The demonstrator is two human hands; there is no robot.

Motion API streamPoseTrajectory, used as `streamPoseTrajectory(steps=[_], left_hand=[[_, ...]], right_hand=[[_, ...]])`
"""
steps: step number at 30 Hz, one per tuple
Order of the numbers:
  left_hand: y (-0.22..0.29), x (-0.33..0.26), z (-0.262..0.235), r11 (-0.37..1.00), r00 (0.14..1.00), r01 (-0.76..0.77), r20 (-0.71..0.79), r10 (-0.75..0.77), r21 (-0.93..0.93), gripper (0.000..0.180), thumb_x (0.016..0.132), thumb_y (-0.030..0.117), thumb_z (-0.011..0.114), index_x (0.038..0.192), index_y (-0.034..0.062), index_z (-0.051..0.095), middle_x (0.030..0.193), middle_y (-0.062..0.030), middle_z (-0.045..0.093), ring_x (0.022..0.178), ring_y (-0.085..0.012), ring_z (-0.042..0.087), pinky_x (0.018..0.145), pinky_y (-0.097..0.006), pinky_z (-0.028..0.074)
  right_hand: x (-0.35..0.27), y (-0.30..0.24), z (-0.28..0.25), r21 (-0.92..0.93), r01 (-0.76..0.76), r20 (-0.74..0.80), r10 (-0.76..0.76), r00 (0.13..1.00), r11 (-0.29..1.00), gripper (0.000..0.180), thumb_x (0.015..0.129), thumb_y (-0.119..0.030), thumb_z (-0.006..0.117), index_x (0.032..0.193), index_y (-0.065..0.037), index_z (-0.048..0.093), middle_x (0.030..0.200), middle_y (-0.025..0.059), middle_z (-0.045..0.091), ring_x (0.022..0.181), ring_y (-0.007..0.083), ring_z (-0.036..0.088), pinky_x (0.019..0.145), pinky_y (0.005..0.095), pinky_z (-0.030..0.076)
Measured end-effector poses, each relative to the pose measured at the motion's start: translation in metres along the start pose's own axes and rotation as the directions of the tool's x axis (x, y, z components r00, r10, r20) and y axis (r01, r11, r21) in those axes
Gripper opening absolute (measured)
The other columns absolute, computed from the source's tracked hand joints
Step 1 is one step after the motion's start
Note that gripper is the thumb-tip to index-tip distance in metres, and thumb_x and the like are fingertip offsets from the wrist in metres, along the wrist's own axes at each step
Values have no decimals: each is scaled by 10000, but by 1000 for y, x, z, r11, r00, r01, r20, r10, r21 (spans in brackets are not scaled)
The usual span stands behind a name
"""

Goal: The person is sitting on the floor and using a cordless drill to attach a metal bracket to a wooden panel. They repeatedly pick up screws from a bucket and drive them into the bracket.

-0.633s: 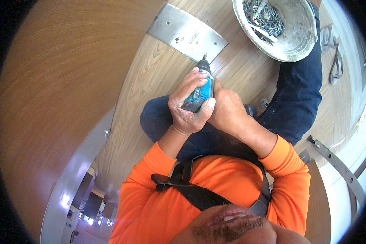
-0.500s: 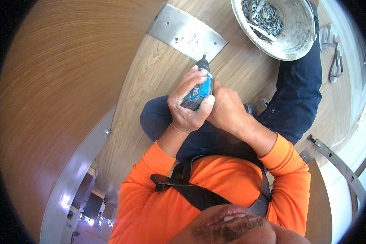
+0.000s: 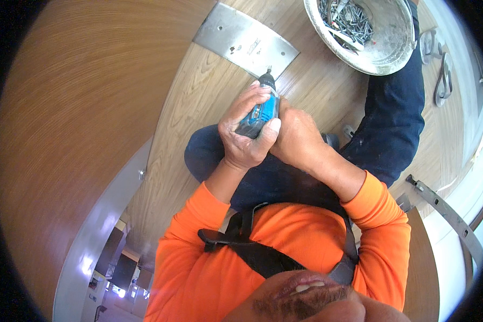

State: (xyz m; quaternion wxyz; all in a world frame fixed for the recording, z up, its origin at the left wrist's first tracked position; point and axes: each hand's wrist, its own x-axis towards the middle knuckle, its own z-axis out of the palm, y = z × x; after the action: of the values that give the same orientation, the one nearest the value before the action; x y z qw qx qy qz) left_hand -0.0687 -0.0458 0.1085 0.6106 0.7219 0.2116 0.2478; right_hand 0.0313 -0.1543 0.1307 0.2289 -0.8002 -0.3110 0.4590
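The left hand (image 3: 247,129) has its grip closed around the blue drill (image 3: 262,114), whose bit (image 3: 269,70) points over the near edge of a metal plate (image 3: 252,35) on the floor (image 3: 311,83) (whether they touch, I cannot tell). The right hand (image 3: 299,134) sits against the drill's right side, fingers hidden, its grip impossible to tell.

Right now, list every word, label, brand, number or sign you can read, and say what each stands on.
No text is readable in this view.
Flat silver metal plate on the wood-look floor: small dark marking on its face, too small and blurred to read.
Blue-and-black handheld power drill: small pale marks on its body, too small to read.
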Motion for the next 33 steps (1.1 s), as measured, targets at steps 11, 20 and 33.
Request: streamPoseTrajectory(steps=[11,20,33], left_hand=[[0,0,4,1000,1000,-1,1,1,0,400,804,238,756,1085,-37,679,1141,-191,703,1148,-326,653,1106,-472,439],[7,-1,4,997,999,50,13,-50,62,439,802,218,765,1127,-67,685,1162,-217,696,1153,-332,654,1055,-422,472],[-57,18,-30,937,965,227,-190,-179,267,460,925,258,718,1311,17,647,1129,-91,713,982,-182,685,895,-339,536]], right_hand=[[2,2,-4,-8,-2,18,2,1000,1000,549,721,-117,748,1149,135,516,869,352,668,867,509,681,769,527,558],[-5,5,7,42,53,-110,-48,993,998,477,686,-62,726,1058,175,545,857,357,673,875,490,695,801,527,570],[-94,72,-20,444,112,-306,33,952,889,262,899,-152,759,1092,-6,660,935,85,722,681,150,642,626,316,538]])
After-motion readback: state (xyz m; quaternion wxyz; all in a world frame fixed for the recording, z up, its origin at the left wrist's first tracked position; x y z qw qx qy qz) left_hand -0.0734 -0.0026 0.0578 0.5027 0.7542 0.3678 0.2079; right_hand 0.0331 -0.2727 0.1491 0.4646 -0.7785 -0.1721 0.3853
